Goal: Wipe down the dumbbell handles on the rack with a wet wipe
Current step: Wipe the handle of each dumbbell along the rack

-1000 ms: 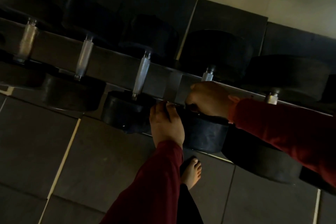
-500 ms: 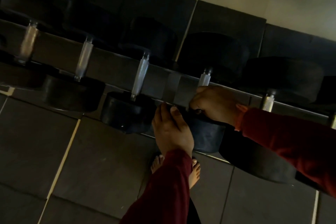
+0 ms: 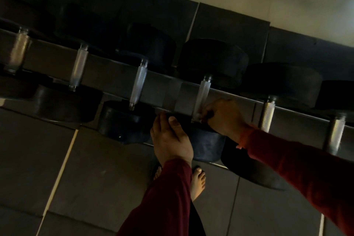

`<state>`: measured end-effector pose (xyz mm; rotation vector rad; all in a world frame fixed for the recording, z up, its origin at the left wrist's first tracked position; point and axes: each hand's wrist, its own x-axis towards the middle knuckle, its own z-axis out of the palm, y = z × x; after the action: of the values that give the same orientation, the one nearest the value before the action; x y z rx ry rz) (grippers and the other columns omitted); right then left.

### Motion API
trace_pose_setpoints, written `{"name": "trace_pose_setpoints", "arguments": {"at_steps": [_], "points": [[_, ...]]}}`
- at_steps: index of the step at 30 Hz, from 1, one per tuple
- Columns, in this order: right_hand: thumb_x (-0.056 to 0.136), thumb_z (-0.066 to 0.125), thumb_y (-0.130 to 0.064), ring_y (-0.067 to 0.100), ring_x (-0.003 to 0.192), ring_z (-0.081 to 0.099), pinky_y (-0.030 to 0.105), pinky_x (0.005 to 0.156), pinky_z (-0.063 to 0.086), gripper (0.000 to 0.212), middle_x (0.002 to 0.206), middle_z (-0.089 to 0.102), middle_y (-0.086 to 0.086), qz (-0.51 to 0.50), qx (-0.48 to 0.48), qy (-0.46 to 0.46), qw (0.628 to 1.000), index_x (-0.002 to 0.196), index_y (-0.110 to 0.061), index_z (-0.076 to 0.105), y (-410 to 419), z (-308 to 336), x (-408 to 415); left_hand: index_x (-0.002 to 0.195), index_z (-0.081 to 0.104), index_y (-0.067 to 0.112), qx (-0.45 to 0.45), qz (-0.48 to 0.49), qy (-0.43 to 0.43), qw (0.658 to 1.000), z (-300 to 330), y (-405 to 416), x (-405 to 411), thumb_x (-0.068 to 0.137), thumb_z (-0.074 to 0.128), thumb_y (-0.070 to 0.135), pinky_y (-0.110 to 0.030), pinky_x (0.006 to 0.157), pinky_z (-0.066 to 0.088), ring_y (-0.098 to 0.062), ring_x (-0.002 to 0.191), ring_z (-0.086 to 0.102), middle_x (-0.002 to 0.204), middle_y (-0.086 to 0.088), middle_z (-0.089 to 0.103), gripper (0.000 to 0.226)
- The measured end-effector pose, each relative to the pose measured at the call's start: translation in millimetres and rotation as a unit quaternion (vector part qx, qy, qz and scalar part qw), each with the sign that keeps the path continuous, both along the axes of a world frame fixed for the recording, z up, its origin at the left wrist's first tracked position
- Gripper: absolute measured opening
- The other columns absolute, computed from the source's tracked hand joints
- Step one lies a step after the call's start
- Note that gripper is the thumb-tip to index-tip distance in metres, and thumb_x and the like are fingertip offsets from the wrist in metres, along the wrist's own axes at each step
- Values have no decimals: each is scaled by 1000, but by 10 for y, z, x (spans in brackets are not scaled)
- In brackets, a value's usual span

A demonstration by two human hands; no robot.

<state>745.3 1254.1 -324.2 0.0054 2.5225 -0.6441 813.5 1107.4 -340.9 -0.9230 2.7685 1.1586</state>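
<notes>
Six dumbbells sit in a row on the rack (image 3: 115, 74), handles pointing across the rail. The right hand (image 3: 225, 117) is curled around the lower end of the fourth handle (image 3: 203, 96), where something pale shows between its fingers; the light is too dim to say whether it is the wipe. The left hand (image 3: 170, 138) lies with straight fingers on that dumbbell's near weight (image 3: 206, 145), holding nothing. The third handle (image 3: 138, 84) and the fifth handle (image 3: 268, 114) flank the gripped one closely. A bare foot (image 3: 197, 182) stands on the dark floor tiles (image 3: 95, 178) below, with floor open to the left.
</notes>
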Motion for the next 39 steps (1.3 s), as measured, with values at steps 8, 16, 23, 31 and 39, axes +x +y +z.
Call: {"name": "trace_pose_setpoints", "arguments": {"at_steps": [8,16,23,31,39], "points": [[87,68,-24,25,107,66,35,95,52,21,113,72,6,-113,44,-83,989,102,-11,76,-69,-224,-51,140,53,7,-5,0,14,1000,-3,-11,-7,98,22,45,-30,108,32,-27,130,46,143,-12,52,64],[75,83,-17,-1,74,66,15,64,52,23,74,71,-16,-217,-95,-58,970,63,-31,69,-46,-99,71,142,51,9,-5,-2,2,1000,5,-4,-1,98,20,46,-35,110,34,-26,133,44,146,-11,50,66],[76,83,-18,-9,71,62,0,68,45,13,83,71,-16,-112,-91,-2,990,84,-28,78,-48,25,51,141,52,10,-5,-4,-5,1000,16,-10,-8,99,22,44,-37,109,36,-26,131,45,145,-9,51,62],[81,73,-17,24,77,70,26,71,53,7,83,74,7,-45,-8,187,981,84,-16,78,-124,-78,-92,141,53,10,2,-5,-6,1000,11,-12,-13,100,25,41,-38,106,37,-27,129,46,144,-10,51,58],[65,81,-36,15,77,73,33,79,59,14,77,76,-5,-514,-135,170,830,75,-26,79,-285,-149,-231,142,52,13,7,-6,-4,1000,6,-12,7,101,24,43,-39,105,39,-24,130,45,145,-6,50,58]]}}
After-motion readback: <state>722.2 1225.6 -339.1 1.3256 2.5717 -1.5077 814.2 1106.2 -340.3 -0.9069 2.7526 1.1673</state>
